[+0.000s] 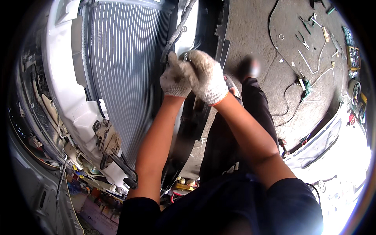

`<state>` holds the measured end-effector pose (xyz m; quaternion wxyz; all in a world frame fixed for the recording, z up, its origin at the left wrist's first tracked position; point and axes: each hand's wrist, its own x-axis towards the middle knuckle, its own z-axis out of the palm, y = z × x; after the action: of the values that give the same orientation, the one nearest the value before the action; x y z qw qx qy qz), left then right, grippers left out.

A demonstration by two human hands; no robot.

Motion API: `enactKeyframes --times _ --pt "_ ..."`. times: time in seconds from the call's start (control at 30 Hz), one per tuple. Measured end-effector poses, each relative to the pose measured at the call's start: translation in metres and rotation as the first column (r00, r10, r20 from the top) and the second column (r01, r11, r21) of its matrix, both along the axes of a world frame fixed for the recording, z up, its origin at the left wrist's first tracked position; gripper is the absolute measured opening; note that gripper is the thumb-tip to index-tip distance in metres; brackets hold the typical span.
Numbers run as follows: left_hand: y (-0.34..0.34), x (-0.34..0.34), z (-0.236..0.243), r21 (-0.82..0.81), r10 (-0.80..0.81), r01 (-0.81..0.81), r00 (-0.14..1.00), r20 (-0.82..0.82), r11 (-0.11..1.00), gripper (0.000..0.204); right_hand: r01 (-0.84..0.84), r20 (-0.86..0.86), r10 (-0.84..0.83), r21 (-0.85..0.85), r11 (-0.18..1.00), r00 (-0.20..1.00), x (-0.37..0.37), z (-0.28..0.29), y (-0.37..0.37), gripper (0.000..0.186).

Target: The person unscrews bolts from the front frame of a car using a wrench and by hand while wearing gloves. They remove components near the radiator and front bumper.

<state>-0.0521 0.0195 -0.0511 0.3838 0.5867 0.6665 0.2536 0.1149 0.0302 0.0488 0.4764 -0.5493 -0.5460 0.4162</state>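
Observation:
My left hand (174, 80) and my right hand (205, 74), both in off-white knitted gloves with orange cuffs, meet at the edge beside a silver finned radiator (125, 66) on a vehicle's front. Their fingers are curled together around a small metallic piece whose shape I cannot make out. Just above them runs a grey sleeved hose or cable (177, 32) along a white metal panel (190, 37). A black plastic trim (219, 31) lies along the radiator's right side, partly behind my right hand.
The white body frame (62, 47) borders the radiator on the left. On the concrete floor (250, 31) at right lie pliers (302, 42), a green power tool (306, 90), cords and several other tools. My dark-trousered leg (254, 98) stands beside the vehicle. A silvery sheet (321, 145) lies at right.

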Motion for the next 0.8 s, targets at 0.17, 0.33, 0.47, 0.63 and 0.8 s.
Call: enactKeyframes --times 0.17,0.33,0.47,0.63,0.8 --pt "0.0 -0.016 -0.003 -0.145 0.159 -0.111 0.909 0.385 0.983 0.064 0.016 -0.06 -0.021 -0.096 0.995 0.998 0.0 -0.004 0.004 0.013" --pt "0.003 0.001 0.017 -0.026 -0.052 0.05 0.993 -0.108 0.998 0.054 0.037 -0.049 -0.044 -0.145 0.989 0.998 -0.003 -0.001 0.009 0.012" --pt "0.004 0.01 0.03 -0.009 -0.057 0.056 0.974 -0.219 0.998 0.042 0.081 -0.043 -0.089 -0.157 0.984 0.995 -0.01 -0.001 0.009 0.012" --pt "0.012 0.024 0.071 -0.112 -0.199 0.165 0.802 -0.564 0.98 0.08 0.152 -0.311 -0.31 -0.442 0.884 0.898 -0.01 0.0 0.029 0.018" --pt "0.017 0.033 0.078 -0.147 -0.18 0.114 0.788 -0.589 0.983 0.075 -0.03 -0.036 0.011 -0.588 0.808 0.999 0.021 -0.022 0.087 0.036"
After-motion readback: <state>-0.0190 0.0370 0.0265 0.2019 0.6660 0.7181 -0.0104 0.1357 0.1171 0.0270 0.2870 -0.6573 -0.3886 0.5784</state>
